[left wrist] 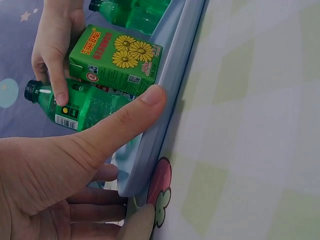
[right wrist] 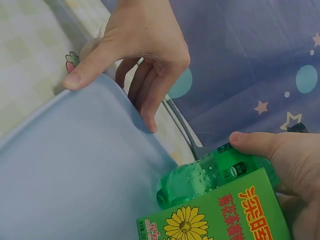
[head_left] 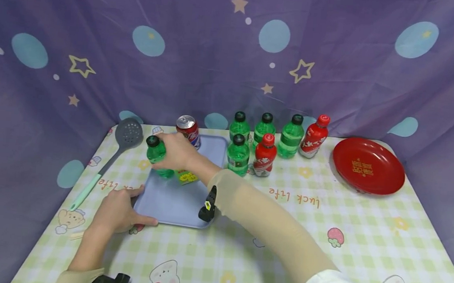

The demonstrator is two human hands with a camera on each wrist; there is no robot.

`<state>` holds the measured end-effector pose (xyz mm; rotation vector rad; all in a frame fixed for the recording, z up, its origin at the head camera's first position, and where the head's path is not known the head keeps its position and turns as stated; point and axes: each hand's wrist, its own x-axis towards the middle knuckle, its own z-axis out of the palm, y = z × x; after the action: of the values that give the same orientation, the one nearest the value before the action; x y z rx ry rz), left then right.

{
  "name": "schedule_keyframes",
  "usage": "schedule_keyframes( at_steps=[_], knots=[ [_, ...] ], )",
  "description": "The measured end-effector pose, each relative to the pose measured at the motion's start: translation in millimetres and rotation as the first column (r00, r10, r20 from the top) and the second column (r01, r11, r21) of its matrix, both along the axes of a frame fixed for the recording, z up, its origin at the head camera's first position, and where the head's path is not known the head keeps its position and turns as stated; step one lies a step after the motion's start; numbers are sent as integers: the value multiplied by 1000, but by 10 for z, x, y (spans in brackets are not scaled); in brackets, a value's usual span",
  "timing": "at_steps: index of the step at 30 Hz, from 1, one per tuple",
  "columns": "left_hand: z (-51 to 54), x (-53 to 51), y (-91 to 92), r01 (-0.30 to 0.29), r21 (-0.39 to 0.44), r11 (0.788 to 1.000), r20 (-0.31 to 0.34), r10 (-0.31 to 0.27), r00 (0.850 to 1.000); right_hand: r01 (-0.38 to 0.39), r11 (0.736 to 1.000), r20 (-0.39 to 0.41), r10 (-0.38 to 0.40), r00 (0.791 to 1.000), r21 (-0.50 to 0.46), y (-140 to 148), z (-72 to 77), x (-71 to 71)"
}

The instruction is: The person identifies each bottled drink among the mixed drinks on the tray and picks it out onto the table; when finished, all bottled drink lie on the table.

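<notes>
My right hand (head_left: pixel 180 152) grips a green plastic bottle (head_left: pixel 156 153) with a black cap. The bottle stands over the left side of a light blue tray (head_left: pixel 174 206), slightly tilted in the head view. Right beside it is a green drink carton (right wrist: pixel 215 215) with yellow flowers, partly hidden by the hand in the head view. At the tray's back left stands a dark red and blue soda can (head_left: pixel 188 129). My left hand (head_left: pixel 115 208) holds the tray's near left corner, thumb along the front rim and fingers on the left side.
Several green bottles (head_left: pixel 290 137) and two red bottles (head_left: pixel 265 155) stand right of the tray. Farther right lies a red plate (head_left: pixel 384 178). A grey slotted turner (head_left: pixel 129 134) with a mint handle lies at the left. A purple curtain (head_left: pixel 200 68) hangs behind the checked tablecloth (head_left: pixel 283 243).
</notes>
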<state>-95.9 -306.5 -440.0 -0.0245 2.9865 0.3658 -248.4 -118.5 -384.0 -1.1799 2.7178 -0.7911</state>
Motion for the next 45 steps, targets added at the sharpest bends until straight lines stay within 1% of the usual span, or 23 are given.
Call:
schedule_keyframes(
  at_steps=[9, 12, 14, 18, 22, 24, 28, 30, 35, 37, 40, 43, 45],
  knots=[
    [-11, 15, 20, -6, 5, 1000, -23, 6, 1000, 29, 1000, -17, -29, 999, -5, 16, 42, 31],
    [-5, 15, 20, -9, 5, 1000, -20, 9, 1000, 52, 998, -39, -53, 998, -21, 16, 72, 22],
    [3, 15, 14, -10, 4, 1000, -17, 10, 1000, 63, 997, -60, -66, 996, -39, 25, 116, 19],
    [1, 16, 11, -11, 7, 1000, -8, 11, 1000, 66, 994, -76, -73, 994, -89, 75, 260, 33],
    [1, 17, 4, -12, 14, 1000, 5, 12, 1000, 84, 984, -77, -97, 992, -158, 147, 432, 58],
    [5, 17, 3, -13, 17, 1000, 9, 13, 1000, 95, 974, -77, -113, 991, -208, 200, 515, 84],
    [20, 11, 5, -12, 17, 1000, 13, 11, 1000, 101, 945, -82, -132, 988, -311, 344, 692, 151],
    [26, 8, 8, -10, 18, 1000, 16, 10, 1000, 102, 937, -97, -142, 985, -335, 430, 786, 189],
    [42, 25, -9, -17, 18, 1000, 12, 16, 1000, 99, 933, -133, -153, 979, -347, 646, 992, 287],
    [44, 28, -22, -21, 15, 1000, 7, 20, 1000, 87, 924, -134, -147, 980, -373, 733, 1055, 322],
    [33, 26, -31, -19, 18, 1000, 2, 19, 1000, 77, 901, -130, -145, 981, -427, 874, 1124, 366],
    [17, 16, -29, -10, 22, 1000, -6, 10, 1000, 81, 881, -118, -153, 981, -466, 1030, 1187, 401],
    [5, 13, -26, -7, 25, 1000, -8, 7, 1000, 90, 873, -119, -167, 979, -480, 1134, 1228, 418]
  ],
)
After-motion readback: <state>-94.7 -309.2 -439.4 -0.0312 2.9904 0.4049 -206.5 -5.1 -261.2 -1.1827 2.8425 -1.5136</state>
